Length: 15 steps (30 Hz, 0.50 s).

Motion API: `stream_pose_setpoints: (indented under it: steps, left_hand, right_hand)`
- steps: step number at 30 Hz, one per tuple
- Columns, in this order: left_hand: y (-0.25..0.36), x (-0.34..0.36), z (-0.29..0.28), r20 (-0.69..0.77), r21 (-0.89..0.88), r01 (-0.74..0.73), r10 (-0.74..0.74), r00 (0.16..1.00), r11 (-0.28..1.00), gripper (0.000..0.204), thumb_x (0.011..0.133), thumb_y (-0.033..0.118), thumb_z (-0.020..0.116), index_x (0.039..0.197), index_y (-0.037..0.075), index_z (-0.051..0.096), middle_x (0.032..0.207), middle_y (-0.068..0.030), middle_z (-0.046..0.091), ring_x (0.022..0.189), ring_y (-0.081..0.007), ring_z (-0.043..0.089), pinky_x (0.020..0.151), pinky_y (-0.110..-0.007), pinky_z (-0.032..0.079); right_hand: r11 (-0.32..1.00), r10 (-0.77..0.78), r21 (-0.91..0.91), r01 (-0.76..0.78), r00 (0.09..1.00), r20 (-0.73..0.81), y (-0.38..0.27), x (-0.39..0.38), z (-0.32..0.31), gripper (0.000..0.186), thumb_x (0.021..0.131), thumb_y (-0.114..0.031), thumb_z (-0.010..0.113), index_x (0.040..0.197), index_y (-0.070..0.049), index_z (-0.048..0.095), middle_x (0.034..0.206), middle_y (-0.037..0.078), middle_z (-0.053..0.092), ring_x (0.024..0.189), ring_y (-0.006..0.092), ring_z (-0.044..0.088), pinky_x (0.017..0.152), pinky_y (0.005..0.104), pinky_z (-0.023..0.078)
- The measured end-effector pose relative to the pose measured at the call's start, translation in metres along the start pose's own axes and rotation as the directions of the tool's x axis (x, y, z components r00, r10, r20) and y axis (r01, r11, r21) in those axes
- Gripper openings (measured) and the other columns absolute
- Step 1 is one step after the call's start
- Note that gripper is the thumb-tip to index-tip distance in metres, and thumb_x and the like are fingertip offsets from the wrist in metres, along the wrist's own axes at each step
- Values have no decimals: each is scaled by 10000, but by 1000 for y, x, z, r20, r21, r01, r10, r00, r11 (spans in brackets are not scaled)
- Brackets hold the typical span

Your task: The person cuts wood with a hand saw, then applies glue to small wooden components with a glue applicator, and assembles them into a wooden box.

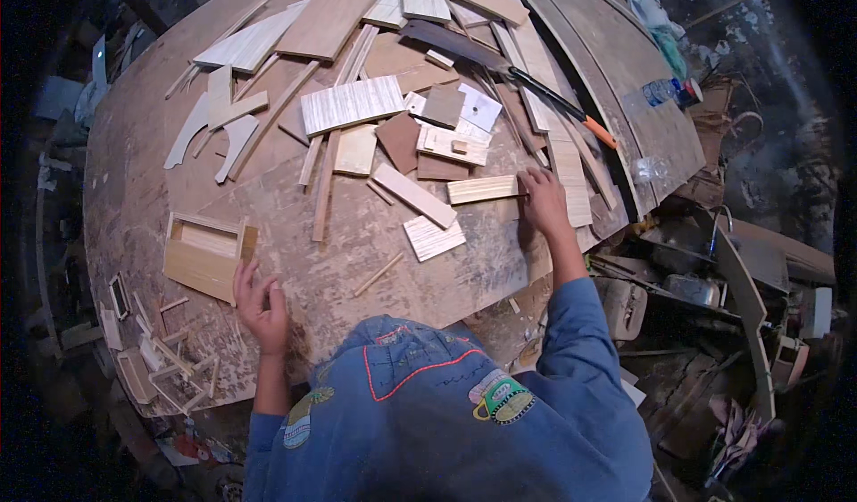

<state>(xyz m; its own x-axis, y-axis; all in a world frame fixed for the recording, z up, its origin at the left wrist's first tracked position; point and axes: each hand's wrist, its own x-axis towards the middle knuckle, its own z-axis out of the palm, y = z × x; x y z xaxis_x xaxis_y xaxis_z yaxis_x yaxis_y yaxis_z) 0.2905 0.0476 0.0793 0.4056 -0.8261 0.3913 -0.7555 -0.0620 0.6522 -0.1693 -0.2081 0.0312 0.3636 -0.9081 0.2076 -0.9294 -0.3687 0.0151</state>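
My right hand has its fingers closed on the right end of a short pale wood block at the near edge of the wood pile. Beside that block lie a plain narrow board and a small striped board piece. My left hand holds nothing, its fingers apart and slightly curled. It is just right of a small wooden box with an opening along its top, close to the box's near right corner. Whether a fingertip touches the box, I cannot tell.
Boards and strips are heaped across the far side of the worktable. A handsaw with an orange handle lies at the right of the heap. Small wooden frames stand at the near left. A plastic bottle lies at the far right.
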Motion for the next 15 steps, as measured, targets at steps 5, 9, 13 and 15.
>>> stream_pose_setpoints:
  steps: [5, 9, 13, 15]
  left_hand:
    - [63, 1, 64, 108, -26, -37, 39, 993, 999, 125, 766, 13, 605, 859, 32, 686, 1172, -151, 608, 1252, -370, 449, 1046, -465, 343]
    - [96, -8, 105, 182, -82, -74, 88, 979, 994, 114, 759, 11, 615, 841, 33, 690, 1132, -152, 622, 1221, -379, 473, 1034, -463, 356]
    - [126, -10, 134, 225, -178, 24, 17, 974, 984, 119, 743, 22, 642, 846, 40, 700, 1130, -155, 629, 1228, -383, 471, 1026, -466, 365]
    - [139, -6, 143, 226, -148, -24, 58, 972, 989, 138, 739, 20, 649, 864, 45, 701, 1134, -146, 631, 1226, -384, 476, 1019, -468, 374]
  right_hand:
    - [985, -93, 145, 90, 995, 18, 18, 33, -19, 388, 740, -131, 694, 1116, -119, 599, 1155, 96, 588, 1073, 292, 539, 872, 420, 439]
    - [954, 61, 245, -172, 913, 403, 11, 14, -32, 453, 683, -141, 757, 1103, -87, 599, 1098, 122, 595, 1030, 328, 557, 849, 418, 463]
    - [895, -186, 431, 113, 974, 132, 19, -27, -17, 452, 667, -130, 767, 1079, -54, 598, 1126, 154, 573, 1031, 353, 545, 893, 426, 455]
    - [906, -158, 413, 93, 979, 126, 24, -32, -13, 480, 650, -131, 781, 1088, -65, 598, 1126, 165, 566, 1038, 353, 541, 880, 427, 458]
